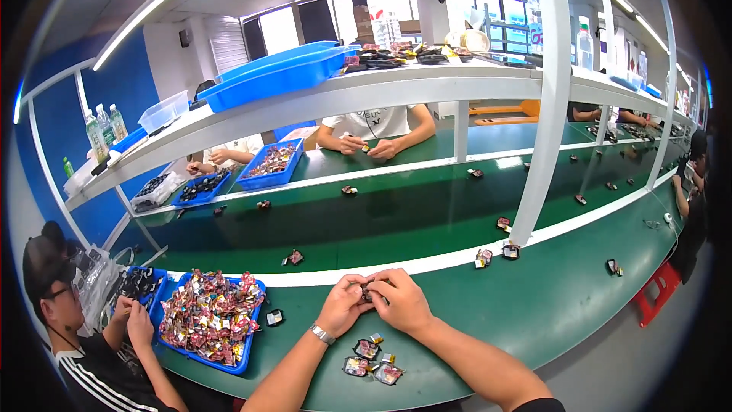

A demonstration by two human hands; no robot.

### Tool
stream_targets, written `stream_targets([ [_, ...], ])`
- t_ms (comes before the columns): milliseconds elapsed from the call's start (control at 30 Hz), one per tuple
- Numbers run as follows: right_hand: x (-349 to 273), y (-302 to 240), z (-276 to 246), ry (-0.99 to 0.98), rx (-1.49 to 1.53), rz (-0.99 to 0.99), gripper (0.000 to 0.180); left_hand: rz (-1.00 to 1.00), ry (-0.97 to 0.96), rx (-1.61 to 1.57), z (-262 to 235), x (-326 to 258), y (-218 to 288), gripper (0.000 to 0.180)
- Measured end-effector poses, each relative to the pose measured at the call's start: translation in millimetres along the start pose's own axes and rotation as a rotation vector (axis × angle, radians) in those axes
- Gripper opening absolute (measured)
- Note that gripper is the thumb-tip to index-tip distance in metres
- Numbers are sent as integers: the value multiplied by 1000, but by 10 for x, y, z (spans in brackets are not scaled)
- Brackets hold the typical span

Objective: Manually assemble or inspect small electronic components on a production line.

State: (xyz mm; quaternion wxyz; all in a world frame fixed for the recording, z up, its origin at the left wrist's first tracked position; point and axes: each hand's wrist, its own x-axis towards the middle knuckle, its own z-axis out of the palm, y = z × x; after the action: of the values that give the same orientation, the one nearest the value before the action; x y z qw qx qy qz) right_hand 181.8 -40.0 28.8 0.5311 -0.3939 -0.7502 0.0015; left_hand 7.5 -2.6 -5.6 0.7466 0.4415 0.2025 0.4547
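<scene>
My left hand (341, 308), with a metal watch on its wrist, and my right hand (401, 302) meet above the green bench. Their fingers are closed around a small dark electronic assembly (367, 294), mostly covered by the fingertips. Nearer to me, between my forearms, lies a small group of similar assemblies (367, 349) with reddish circuit boards, black frames and yellow-and-silver parts. Left of my left hand, a single black-framed assembly (274, 317) rests on the bench beside a blue tray (245, 358) heaped with reddish circuit boards (210, 313).
A conveyor belt (320, 221) carrying scattered assemblies runs beyond a white rail (305, 278). A white post (543, 107) rises on the right, under an overhead shelf (427, 85). One person (84, 358) works at my left; another (377, 126) sits across the belt. A red stool (656, 291) stands right.
</scene>
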Motion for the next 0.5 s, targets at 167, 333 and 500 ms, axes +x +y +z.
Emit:
stream_targets([
  [167,-3,-96,26,-40,-17,94,18,-2,1,5,-53,-1,-46,18],
  [333,-31,-19,77,-43,-72,58,13,-26,18,3,-17,-8,-22,19],
  [500,-20,-57,70,-49,-84,83,18,-23,64,95,65,-11,7,21],
])
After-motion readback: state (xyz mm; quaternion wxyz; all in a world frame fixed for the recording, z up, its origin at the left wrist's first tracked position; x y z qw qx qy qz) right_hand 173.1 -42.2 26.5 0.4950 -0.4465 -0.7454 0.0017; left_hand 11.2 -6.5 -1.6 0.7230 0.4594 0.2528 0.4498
